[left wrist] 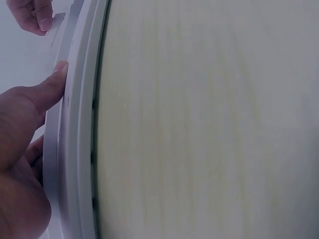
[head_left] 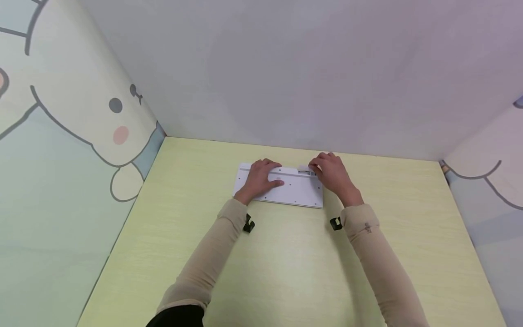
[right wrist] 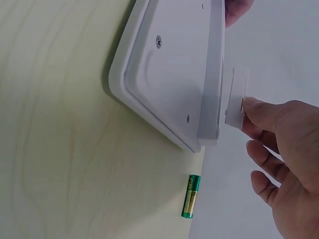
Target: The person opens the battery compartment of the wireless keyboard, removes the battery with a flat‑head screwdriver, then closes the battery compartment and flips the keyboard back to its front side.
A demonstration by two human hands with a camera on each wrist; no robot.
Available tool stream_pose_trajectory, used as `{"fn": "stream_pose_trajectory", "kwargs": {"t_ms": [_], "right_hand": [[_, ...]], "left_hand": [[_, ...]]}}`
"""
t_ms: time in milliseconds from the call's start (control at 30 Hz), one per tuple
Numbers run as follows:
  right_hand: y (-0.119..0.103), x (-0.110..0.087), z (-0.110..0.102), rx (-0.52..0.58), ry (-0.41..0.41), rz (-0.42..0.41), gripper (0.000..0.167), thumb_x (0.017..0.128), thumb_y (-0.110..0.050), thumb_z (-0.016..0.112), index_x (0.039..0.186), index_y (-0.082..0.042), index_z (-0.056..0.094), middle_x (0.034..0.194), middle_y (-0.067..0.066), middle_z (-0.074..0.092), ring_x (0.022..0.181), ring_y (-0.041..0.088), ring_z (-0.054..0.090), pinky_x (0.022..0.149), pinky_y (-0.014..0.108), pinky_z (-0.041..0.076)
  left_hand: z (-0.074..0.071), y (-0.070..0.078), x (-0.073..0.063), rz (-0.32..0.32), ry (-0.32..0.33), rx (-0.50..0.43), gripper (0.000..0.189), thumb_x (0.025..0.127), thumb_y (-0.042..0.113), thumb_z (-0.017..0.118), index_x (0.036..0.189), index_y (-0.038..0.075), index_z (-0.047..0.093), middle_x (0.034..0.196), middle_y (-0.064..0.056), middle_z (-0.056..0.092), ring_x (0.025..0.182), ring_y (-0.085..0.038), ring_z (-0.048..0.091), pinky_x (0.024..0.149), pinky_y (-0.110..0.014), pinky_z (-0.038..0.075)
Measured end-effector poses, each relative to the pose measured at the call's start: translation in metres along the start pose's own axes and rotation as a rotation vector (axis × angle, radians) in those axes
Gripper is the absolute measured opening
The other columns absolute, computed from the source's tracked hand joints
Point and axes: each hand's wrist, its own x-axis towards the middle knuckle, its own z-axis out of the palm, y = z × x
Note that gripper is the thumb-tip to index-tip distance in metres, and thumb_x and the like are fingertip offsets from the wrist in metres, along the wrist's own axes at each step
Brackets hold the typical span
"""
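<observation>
A white keyboard (head_left: 300,193) lies underside up near the table's far edge, with small screws across its back. My left hand (head_left: 259,177) holds its left half, thumb on the back and fingers over the raised far edge. At the right of that raised edge, the battery compartment (head_left: 304,172) is uncovered. Just off the keyboard, my right hand (right wrist: 291,144) pinches a small white battery cover (right wrist: 236,97) between thumb and forefinger. A green battery (right wrist: 190,196) lies on the table beside the keyboard's corner; in the head view I cannot make it out.
The pale yellow table (head_left: 286,268) meets a plain whitish wall (head_left: 286,81) just behind the keyboard. Side walls with cartoon figures (head_left: 94,109) stand left and right. Small black wrist cameras (head_left: 336,223) sit by the sleeves.
</observation>
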Motion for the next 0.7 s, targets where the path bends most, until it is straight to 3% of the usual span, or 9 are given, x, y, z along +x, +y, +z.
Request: {"fn": "stream_pose_trajectory", "kwargs": {"t_ms": [700], "right_hand": [[-0.0015,-0.0091,0.0049,0.015,-0.041,0.016,0.016,0.100,-0.011,0.064,0.109,-0.008,0.076,0.105,0.011,0.070,0.099,0.031,0.056,0.086,0.048,0.046]], "left_hand": [[0.0012,0.0011,-0.0012,0.003,0.003,-0.003,0.059,0.091,0.044,0.075,0.141,0.018,0.059,0.141,-0.006,0.060,0.138,-0.026,0.051,0.129,-0.046,0.025]]}}
